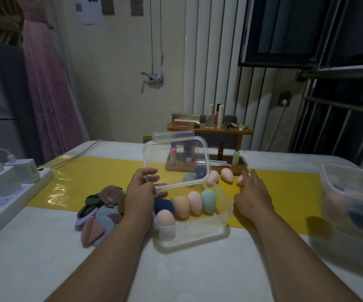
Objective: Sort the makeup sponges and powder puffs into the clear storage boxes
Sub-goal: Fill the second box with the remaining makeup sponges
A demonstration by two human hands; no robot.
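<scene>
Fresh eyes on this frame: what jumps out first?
The clear box at table centre, its lid tipped up by the left hand, with a row of egg-shaped sponges inside in navy, orange, pink and teal. Left of it lies a heap of flat powder puffs. Beyond it the right hand reaches with straight fingers toward loose pink sponges on the yellow mat.

Legible text: we find none.
- Paper sheets (93, 9) on the wall: print too blurred for us to read.
- Pink box (184, 122) on the wooden shelf (209, 130): markings too small to tell.
- Yellow-and-black striped label (147, 136) low on the wall: we make out no characters.
</scene>
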